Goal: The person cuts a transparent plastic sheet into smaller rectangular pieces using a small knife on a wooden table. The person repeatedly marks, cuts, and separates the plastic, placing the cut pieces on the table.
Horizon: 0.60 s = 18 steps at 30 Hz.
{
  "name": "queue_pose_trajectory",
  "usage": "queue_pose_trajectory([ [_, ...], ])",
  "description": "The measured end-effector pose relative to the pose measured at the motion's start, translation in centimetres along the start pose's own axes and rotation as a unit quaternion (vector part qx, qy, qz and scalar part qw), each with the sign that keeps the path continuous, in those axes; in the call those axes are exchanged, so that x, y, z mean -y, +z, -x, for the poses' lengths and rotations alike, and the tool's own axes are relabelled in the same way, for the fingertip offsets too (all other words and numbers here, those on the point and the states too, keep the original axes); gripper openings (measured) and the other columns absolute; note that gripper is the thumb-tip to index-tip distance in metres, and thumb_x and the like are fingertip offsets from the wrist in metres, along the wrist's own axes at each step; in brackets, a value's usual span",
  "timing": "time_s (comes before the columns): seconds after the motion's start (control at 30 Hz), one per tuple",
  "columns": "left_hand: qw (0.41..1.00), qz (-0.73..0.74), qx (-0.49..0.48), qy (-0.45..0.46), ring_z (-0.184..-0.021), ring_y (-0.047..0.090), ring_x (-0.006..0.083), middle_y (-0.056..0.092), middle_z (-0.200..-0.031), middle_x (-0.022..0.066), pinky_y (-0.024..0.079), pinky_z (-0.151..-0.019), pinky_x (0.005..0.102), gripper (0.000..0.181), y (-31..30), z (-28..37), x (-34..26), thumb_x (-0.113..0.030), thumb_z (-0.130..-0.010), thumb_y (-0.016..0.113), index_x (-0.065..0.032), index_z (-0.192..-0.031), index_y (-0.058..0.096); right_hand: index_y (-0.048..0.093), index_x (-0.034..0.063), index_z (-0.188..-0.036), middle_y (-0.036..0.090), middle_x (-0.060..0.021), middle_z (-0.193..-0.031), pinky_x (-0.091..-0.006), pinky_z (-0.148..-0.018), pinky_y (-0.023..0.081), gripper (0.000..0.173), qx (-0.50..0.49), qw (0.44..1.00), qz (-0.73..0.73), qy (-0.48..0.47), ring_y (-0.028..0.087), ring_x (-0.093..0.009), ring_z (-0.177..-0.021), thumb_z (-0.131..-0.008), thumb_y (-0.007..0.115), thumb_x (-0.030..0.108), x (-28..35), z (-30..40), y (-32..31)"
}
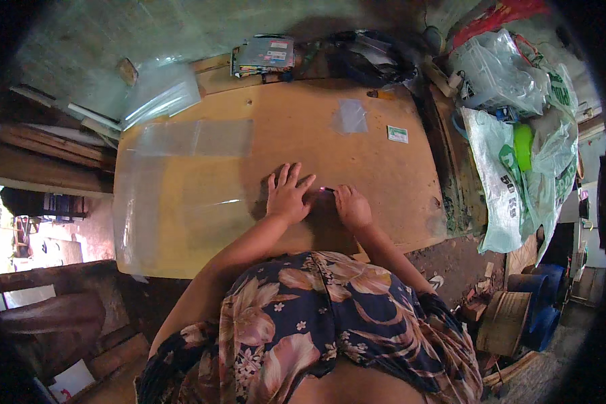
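Observation:
My left hand (pixel 289 196) lies palm down with spread fingers on a wooden tabletop (pixel 343 161). To its right, my right hand (pixel 352 204) holds a small, thin dark tool (pixel 327 189) whose tip looks pinkish; its exact kind cannot be told. The tip points toward my left thumb. Farther back on the wood lie a small clear plastic sheet (pixel 352 116) and a green and white printed card (pixel 397 134). Clear plastic sheets (pixel 197 137) lie left of my hands.
A stack of packets (pixel 264 54) and a black plastic bag (pixel 371 58) stand along the back edge. More clear plastic (pixel 166 93) is at the back left. An orange-handled tool (pixel 382 94) lies at the back right. Woven sacks (pixel 500 187) hang at the right, above blue containers (pixel 543 303).

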State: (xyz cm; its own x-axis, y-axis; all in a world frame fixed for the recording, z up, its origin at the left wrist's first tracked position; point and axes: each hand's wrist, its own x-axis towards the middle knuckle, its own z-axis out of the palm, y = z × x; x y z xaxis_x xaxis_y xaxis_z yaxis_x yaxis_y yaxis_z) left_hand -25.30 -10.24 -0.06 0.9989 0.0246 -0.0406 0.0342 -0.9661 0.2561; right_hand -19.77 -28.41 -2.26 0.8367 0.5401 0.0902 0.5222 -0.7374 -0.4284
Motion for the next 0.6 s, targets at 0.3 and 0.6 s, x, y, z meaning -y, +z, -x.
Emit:
queue_pose_trajectory([
  [0.3, 1.0, 0.01, 0.026, -0.007, -0.132, 0.017, 0.0287, 0.023, -0.141, 0.0079, 0.014, -0.104, 0.0526, 0.06, -0.4, -0.06, -0.07, -0.033, -0.071, 0.065, -0.027, -0.127, 0.043, 0.054, 0.0042, -0.089, 0.058, -0.0171, -0.084, -0.0422, -0.065, 0.049, 0.016, -0.001, 1.0, -0.024, -0.003, 0.059, -0.034, -0.074, -0.085, 0.046, 0.017, 0.68, -0.57, 0.06],
  [0.6, 1.0, 0.013, 0.016, -0.013, -0.132, 0.017, 0.0281, 0.024, -0.141, 0.0077, 0.013, -0.104, 0.0528, 0.055, -0.4, -0.07, -0.2, -0.034, -0.075, 0.061, -0.0267, -0.127, 0.044, 0.054, 0.0042, -0.091, 0.058, -0.0162, -0.088, -0.0414, -0.066, 0.049, 0.016, 0.023, 1.0, 0.0, -0.021, 0.058, -0.034, -0.078, -0.084, 0.045, 0.015, 0.49, -0.66, 0.2],
])
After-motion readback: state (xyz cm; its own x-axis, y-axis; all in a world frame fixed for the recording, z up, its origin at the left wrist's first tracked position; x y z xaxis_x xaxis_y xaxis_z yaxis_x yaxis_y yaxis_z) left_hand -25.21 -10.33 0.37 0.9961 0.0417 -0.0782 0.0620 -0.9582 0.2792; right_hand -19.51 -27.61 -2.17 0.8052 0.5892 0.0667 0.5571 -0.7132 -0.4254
